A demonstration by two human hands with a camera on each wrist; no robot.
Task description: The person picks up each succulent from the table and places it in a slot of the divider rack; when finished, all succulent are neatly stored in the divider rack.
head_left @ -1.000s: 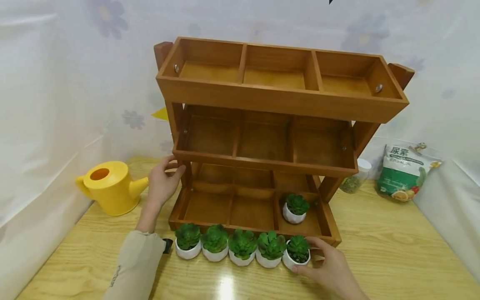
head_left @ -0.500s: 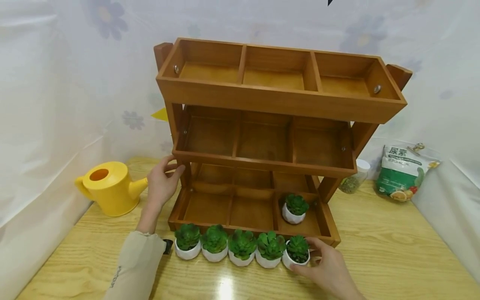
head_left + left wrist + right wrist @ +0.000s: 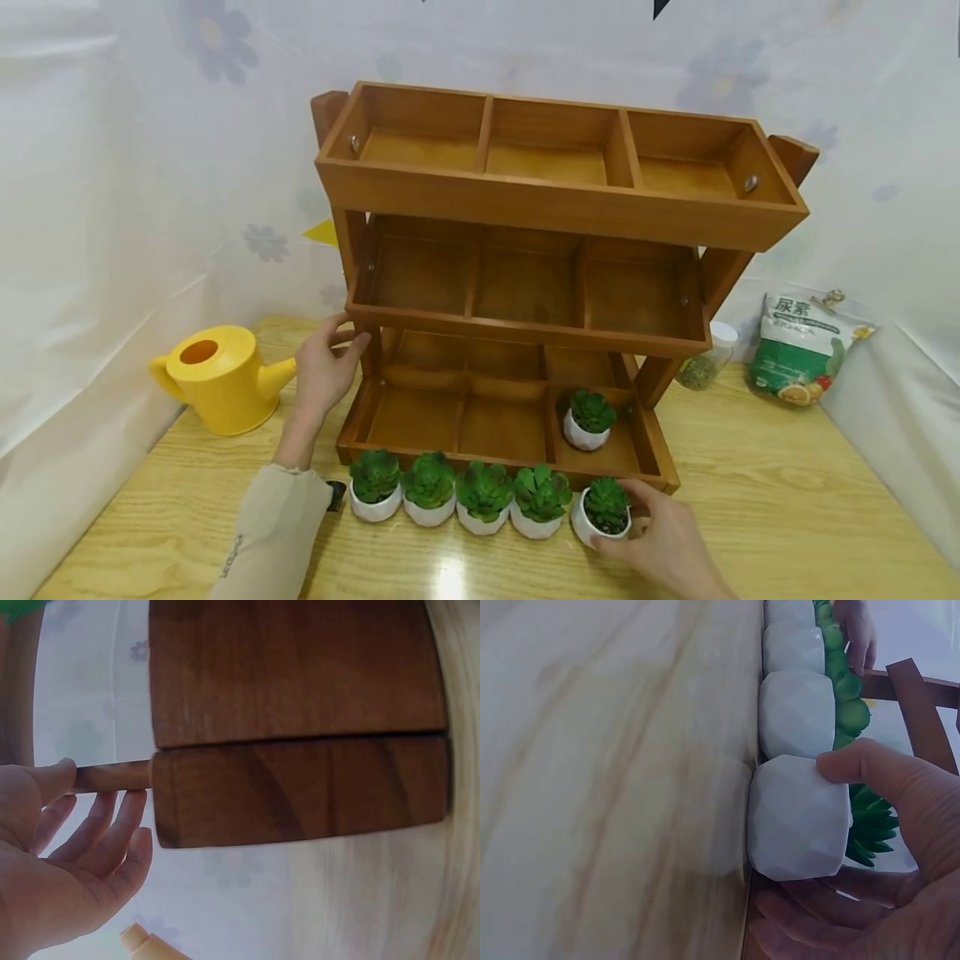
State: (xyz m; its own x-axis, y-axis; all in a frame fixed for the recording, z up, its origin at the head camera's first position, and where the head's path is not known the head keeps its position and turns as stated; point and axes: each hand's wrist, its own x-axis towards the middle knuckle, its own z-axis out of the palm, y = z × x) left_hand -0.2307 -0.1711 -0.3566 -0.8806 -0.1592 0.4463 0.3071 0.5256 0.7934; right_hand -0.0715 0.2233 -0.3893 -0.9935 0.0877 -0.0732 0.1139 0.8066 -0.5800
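Observation:
My right hand [image 3: 663, 537] holds the rightmost potted succulent [image 3: 600, 512], a green plant in a white faceted pot. In the right wrist view the thumb presses one side of this pot [image 3: 799, 817] and the fingers curl at the other. Several like potted succulents [image 3: 483, 496] stand in a row to its left. At the left of a three-tier wooden plant shelf [image 3: 495, 179], my left hand [image 3: 322, 362] grips the upright below the middle tier. The left wrist view has the thumb and fingers around a narrow wooden bar [image 3: 112, 777]. Another potted succulent [image 3: 588, 419] sits in the bottom tier's right compartment.
A yellow watering can [image 3: 225, 379] stands left of the shelf. Behind its right side are a lidded jar [image 3: 705, 362] and a green-and-white bag [image 3: 802, 350] with a clip. White floral cloth [image 3: 225, 167] hangs behind the wooden table [image 3: 780, 492].
The rightmost succulent has shifted slightly right in my right hand, opening a small gap from its neighbour, and leans a little. My left hand stays on the shelf upright.

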